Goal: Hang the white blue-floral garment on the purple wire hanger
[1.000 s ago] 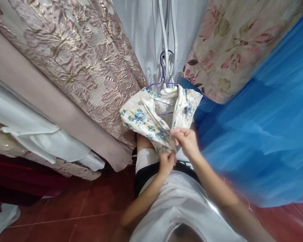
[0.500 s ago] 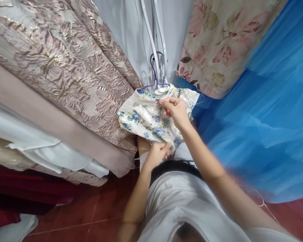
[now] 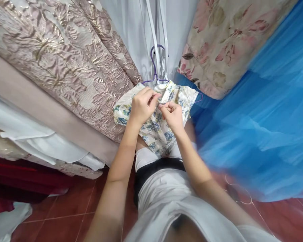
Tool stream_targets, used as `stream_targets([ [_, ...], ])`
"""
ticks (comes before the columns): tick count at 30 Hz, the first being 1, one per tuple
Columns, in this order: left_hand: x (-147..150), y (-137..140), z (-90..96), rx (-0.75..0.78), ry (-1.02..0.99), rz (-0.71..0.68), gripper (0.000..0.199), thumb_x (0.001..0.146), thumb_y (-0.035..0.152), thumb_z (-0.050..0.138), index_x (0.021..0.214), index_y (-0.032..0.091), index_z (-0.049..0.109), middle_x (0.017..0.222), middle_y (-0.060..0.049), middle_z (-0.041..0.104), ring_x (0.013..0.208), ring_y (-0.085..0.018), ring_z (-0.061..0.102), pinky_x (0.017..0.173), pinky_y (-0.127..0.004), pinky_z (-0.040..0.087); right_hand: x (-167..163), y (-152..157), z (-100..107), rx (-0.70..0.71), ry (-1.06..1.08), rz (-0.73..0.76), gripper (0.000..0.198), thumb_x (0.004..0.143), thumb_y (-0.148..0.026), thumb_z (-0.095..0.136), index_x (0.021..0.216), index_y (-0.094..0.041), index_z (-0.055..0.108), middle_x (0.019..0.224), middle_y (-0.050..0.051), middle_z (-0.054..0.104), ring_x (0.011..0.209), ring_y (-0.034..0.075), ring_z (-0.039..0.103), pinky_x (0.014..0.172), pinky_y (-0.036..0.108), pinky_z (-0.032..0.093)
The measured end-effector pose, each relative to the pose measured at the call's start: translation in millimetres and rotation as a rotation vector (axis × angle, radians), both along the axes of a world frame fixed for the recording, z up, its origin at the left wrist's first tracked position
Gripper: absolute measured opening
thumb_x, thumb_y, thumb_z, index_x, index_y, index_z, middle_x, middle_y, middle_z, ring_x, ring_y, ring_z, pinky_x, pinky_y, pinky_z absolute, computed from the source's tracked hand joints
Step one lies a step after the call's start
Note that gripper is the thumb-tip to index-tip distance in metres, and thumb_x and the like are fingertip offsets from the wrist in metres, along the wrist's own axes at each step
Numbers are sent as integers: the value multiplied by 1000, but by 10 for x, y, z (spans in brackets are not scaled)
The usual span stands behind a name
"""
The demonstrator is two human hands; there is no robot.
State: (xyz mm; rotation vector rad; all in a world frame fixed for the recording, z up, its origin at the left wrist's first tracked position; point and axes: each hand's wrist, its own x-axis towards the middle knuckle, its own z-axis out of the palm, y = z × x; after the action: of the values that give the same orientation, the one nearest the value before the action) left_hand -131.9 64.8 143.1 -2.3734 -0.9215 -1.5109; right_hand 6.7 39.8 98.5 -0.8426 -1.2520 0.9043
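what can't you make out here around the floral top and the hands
Head view only:
- Front closure of the floral top: covered by the left hand and right hand, so what the fingertips pinch is unclear.
- Purple hanger: its shoulders are inside the garment.
- Blue fabric: motion-blurred, its edges unreadable.
- Patterned curtain: cut off by the frame's top and left edges.

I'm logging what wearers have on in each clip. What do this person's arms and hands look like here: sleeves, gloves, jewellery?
Both forearms are bare to the frame's lower edge, with no sleeves in view. The left hand and right hand wear no gloves; no rings, watch or bracelet show. The white top lower in the frame is the only clothing near the arms.
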Motion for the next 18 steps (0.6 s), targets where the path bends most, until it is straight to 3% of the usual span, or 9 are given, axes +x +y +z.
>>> stream_targets([
  [6, 106, 45, 48, -4, -61, -32, 39, 107, 48, 47, 82, 20, 59, 82, -5, 62, 83, -19, 62, 83, -34, 50, 11, -39, -54, -10, -52, -34, 33, 87, -49, 66, 73, -20, 56, 49, -6, 48, 43, 8, 38, 46, 23, 28],
  [10, 50, 32, 152, 19, -215, -58, 43, 105, 56, 46, 82, 21, 59, 84, -6, 63, 86, -20, 63, 81, -36, 51, -12, 10, -188, -69, -42, 14, 28, 81, -41, 67, 66, -20, 56, 45, -6, 46, 42, 8, 35, 45, 23, 27],
  [13, -186, 45, 319, 81, -370, -30, 46, 107, 58, 39, 84, 22, 58, 85, -5, 64, 83, -18, 62, 77, -34, 51, -22, -49, -389, -175, -89, 80, 26, 75, -35, 66, 58, -20, 52, 44, -5, 47, 42, 8, 37, 45, 22, 28],
  [15, -421, 97, 379, 129, -363, -15, 49, 108, 57, 37, 82, 21, 56, 80, -3, 62, 78, -15, 60, 73, -32, 49, 30, -125, -493, -232, -131, 124, 23, 73, -32, 64, 57, -20, 52, 43, -5, 48, 42, 8, 39, 45, 22, 29],
  [18, -827, 269, 259, 151, -282, 82, 55, 108, 59, 35, 77, 18, 54, 73, -1, 59, 72, -11, 56, 70, -30, 45, 186, -211, -526, -237, -210, 185, 19, 70, -28, 61, 56, -20, 53, 44, -5, 49, 42, 8, 41, 45, 21, 28],
])
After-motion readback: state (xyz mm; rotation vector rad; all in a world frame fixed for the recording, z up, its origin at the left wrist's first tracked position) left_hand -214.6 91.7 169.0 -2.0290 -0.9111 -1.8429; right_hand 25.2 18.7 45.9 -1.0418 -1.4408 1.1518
